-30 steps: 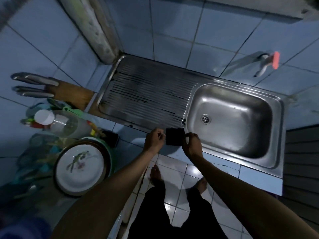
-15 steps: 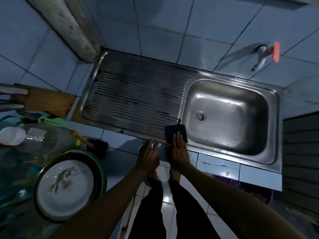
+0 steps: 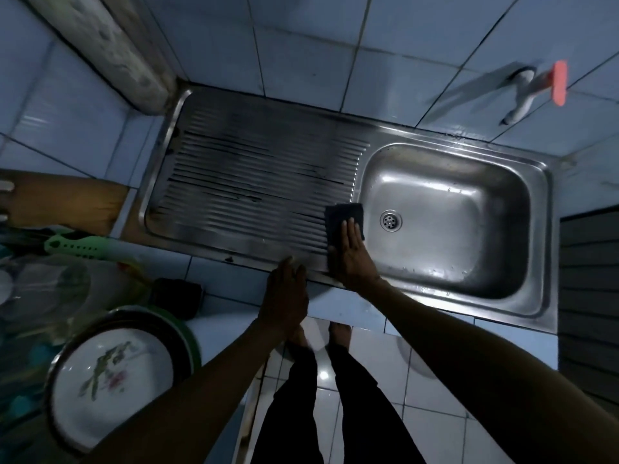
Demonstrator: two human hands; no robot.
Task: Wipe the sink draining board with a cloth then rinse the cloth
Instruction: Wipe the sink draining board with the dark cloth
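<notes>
A dark folded cloth (image 3: pixel 343 216) lies on the right end of the ribbed steel draining board (image 3: pixel 248 192), beside the sink bowl (image 3: pixel 449 222). My right hand (image 3: pixel 350 259) presses flat on the cloth with straight fingers. My left hand (image 3: pixel 286 289) rests on the counter's front edge just left of it, holding nothing. A white tap (image 3: pixel 522 95) with a red handle sticks out of the wall above the bowl; no water runs.
A wooden knife block (image 3: pixel 67 202) stands left of the board. Below it are a green utensil handle (image 3: pixel 77 246), jars and a round basin holding a flowered plate (image 3: pixel 110 386). A grey pillar (image 3: pixel 110 45) meets the board's far left corner.
The cloth went from being held between both hands above the counter edge to lying on the board. My right hand slid it farther onto the board; my left hand let go.
</notes>
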